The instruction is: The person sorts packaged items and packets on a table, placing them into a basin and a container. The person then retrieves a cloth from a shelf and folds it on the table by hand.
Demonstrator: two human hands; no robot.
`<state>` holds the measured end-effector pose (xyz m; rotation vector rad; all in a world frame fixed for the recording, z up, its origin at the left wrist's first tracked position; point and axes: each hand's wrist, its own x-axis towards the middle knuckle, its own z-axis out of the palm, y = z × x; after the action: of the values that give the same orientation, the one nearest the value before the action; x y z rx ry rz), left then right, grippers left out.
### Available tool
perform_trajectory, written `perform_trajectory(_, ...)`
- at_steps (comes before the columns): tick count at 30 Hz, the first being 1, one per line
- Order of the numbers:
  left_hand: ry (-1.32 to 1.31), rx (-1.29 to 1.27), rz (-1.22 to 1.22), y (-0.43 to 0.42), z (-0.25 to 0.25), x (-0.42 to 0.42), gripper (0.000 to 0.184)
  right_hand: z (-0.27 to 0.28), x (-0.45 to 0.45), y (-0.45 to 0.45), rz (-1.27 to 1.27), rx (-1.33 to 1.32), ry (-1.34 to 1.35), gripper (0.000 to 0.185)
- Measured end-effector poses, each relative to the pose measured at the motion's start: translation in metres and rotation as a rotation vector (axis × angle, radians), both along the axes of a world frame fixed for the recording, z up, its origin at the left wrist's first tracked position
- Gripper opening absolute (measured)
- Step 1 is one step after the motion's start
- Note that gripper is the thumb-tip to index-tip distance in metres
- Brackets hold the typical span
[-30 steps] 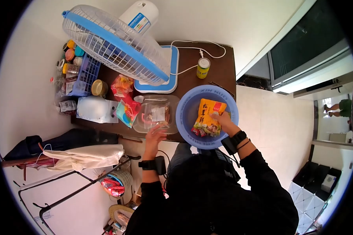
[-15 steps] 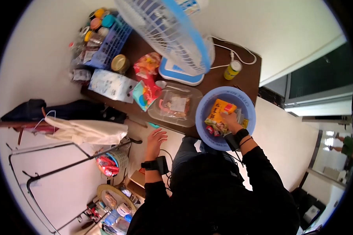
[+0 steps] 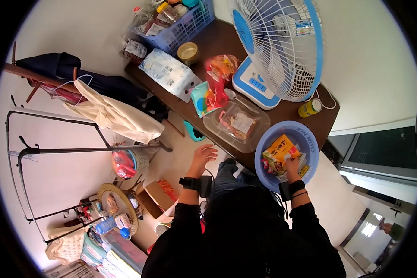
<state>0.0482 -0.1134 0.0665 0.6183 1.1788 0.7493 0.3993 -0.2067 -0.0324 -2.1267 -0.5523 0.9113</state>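
One yellow pouch [image 3: 281, 149] lies in the blue basin [image 3: 310, 147] at the worktop's [image 3: 328, 113] right end, probably light, soft, slippery, best pinched at its near-right edge; right hand [image 3: 292, 167] grip part-closed on it, left hand [image 3: 202, 158] loosely open, empty.

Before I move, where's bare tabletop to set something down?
Largest: brown tabletop between blue basket, fan base and red snack bag. Narrower: between fan base, yellow can and blue basin. Crowded: tissue pack through clear container; basin holds packets, right hand.
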Motion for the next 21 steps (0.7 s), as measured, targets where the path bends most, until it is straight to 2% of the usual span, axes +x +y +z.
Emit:
perform_trajectory(1, -0.009, -0.001, 0.004, 0.000, 0.000, 0.001, 0.026, 0.000, 0.002, 0.000, 0.068, -0.046, -0.128, 0.033)
perform_trajectory(2, -0.011, -0.011, 0.004, 0.001, -0.001, 0.001, 0.026, 0.000, 0.004, 0.000, 0.073, -0.047, -0.137, 0.033)
perform_trajectory(4, -0.005, -0.013, 0.004, 0.001, -0.001, 0.001, 0.026, 0.015, -0.005, 0.005, 0.295, -0.222, -0.341, 0.045)
perform_trajectory(5, -0.010, -0.015, 0.007, 0.001, -0.002, 0.001, 0.026, 0.014, -0.008, 0.004, 0.298, -0.223, -0.346, 0.045)
perform_trajectory(7, -0.008, -0.001, 0.000, 0.001, -0.003, -0.001, 0.026, 0.020, -0.020, 0.003, 0.315, -0.268, -0.685, 0.058)
perform_trajectory(8, -0.011, -0.004, -0.003, 0.001, -0.004, -0.003, 0.026, 0.024, -0.022, 0.002, 0.312, -0.272, -0.687, 0.058)
perform_trajectory(10, -0.018, -0.007, 0.018, 0.002, -0.007, -0.004, 0.026, 0.073, -0.035, 0.012, 0.614, -0.261, -0.758, 0.068)
perform_trajectory(13, -0.011, -0.007, 0.011, 0.002, -0.003, -0.005, 0.026, 0.094, -0.040, 0.020, 0.716, -0.211, -0.705, 0.072)
perform_trajectory(18, -0.006, -0.031, 0.007, 0.002, -0.004, -0.005, 0.027, 0.079, -0.038, 0.021, 0.768, -0.164, -0.627, 0.074)
perform_trajectory(21, 0.001, -0.046, 0.009, 0.004, -0.006, -0.002, 0.026, 0.067, -0.038, 0.020, 0.784, -0.191, -0.760, 0.075)
